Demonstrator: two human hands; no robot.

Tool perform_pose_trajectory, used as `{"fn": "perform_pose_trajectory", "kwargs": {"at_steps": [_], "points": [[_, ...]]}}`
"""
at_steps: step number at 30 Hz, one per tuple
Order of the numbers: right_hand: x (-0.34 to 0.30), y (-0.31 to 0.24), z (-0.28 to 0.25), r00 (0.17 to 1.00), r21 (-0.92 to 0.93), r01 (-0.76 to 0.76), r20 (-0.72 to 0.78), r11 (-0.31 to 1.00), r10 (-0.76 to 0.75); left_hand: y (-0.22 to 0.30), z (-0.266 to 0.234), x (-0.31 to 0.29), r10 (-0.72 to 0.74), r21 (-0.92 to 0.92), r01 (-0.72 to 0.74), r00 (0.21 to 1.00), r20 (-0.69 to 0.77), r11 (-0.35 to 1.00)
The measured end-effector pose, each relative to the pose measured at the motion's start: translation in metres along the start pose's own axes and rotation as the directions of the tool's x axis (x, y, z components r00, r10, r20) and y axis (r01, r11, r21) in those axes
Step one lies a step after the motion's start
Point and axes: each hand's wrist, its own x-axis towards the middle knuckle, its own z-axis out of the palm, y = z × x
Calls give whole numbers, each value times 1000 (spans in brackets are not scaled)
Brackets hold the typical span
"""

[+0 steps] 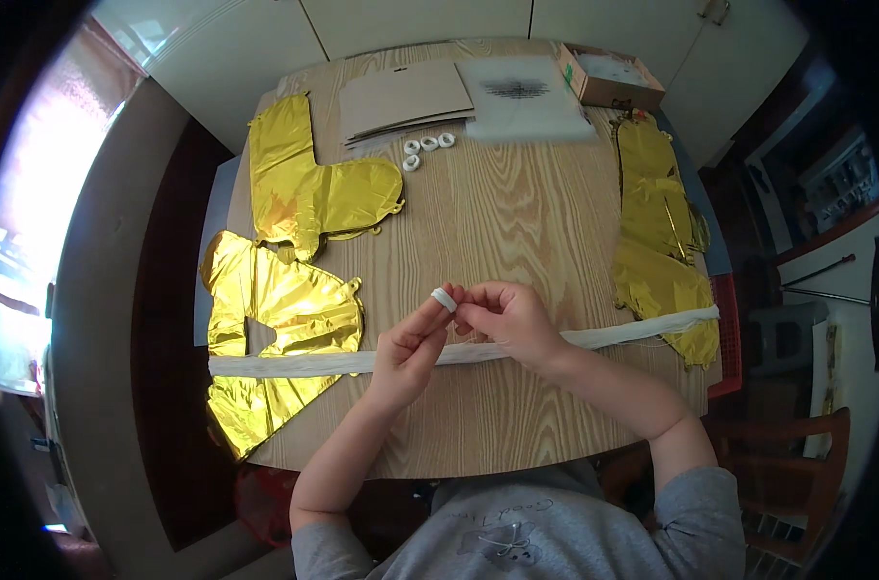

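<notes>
At the middle of the table, my left hand (pixel 410 350) has its fingers raised and pressed together, with a small white coil of string or ribbon (pixel 443 299) around the fingertips. Close against it, my right hand (pixel 513 317) is closed in a pinch beside the coil. What its fingertips hold is too small to make out, though fine pale threads show below them. Beneath both hands, a long flat bundle of white strings (pixel 285 364) stretches across the table from left to right. Several similar white coils (pixel 430 144) lie farther back.
Gold foil balloons, flat, lie at the left back (pixel 352 188), left front (pixel 309 304) and right side (pixel 652 222). Grey-brown cardboard sheets (pixel 410 97), a translucent plastic bag (pixel 526 116) and an open cardboard box (pixel 608 92) occupy the wooden table's (pixel 517 213) far side.
</notes>
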Motion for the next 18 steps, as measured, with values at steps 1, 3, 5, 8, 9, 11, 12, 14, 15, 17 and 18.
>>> {"fn": "perform_pose_trajectory", "kwargs": {"at_steps": [1,3,5,8,9,11,12,14,15,17,18], "points": [[-1,-4,0,997,75,-72,20,995,70,3,1,0,-3,46,3,1000,-7,999],[-1,-1,-1,990,134,-139,55,981,133,4,2,-1,17,147,-14,1000,-21,989],[-1,-1,-1,980,192,-193,80,962,181,2,2,-2,63,259,-53,998,-28,964],[-4,-8,2,967,277,-251,108,927,230,2,3,-1,130,267,-100,987,-96,959],[-5,-11,2,963,305,-268,121,914,242,2,3,-1,145,264,-114,984,-104,958],[-7,-17,1,957,330,-287,147,899,251,3,2,-1,175,258,-140,977,-118,956],[-8,-19,1,956,328,-288,160,900,248,3,2,-1,153,203,-121,977,-151,972],[-7,-20,0,963,263,-243,180,933,200,3,2,-1,105,87,-88,972,-212,992],[-6,-18,-1,969,201,-194,189,960,157,3,2,0,82,69,-68,970,-227,995],[-5,-14,-2,984,-13,-3,180,1000,5,3,2,1,36,30,-29,966,-256,999],[-5,-13,-2,979,-165,135,177,977,-106,2,1,1,15,0,-15,969,-245,1000]]}}
